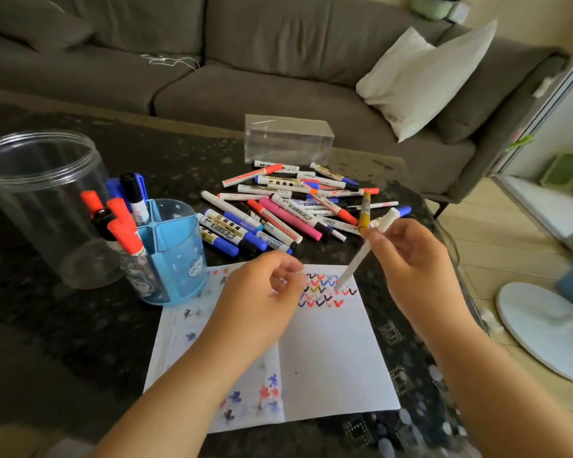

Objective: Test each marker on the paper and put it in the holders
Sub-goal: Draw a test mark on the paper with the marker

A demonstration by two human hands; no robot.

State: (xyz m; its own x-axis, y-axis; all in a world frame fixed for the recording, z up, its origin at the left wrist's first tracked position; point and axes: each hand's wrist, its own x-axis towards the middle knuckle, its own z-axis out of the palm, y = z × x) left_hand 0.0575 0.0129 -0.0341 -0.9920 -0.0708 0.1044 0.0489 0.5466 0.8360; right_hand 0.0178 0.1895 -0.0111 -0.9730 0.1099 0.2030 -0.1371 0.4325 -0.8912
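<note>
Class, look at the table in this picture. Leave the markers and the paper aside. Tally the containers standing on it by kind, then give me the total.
Clear round jar: 1
Blue divided holder: 1
Clear rectangular box: 1
Total: 3

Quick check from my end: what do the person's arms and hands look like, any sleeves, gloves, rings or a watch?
Both forearms are bare as far as the picture shows, with no sleeve in sight. The left hand and the right hand wear no gloves, and no watch, bracelet or ring is visible. The fingers are slightly blurred, so a thin ring could be missed.
</note>
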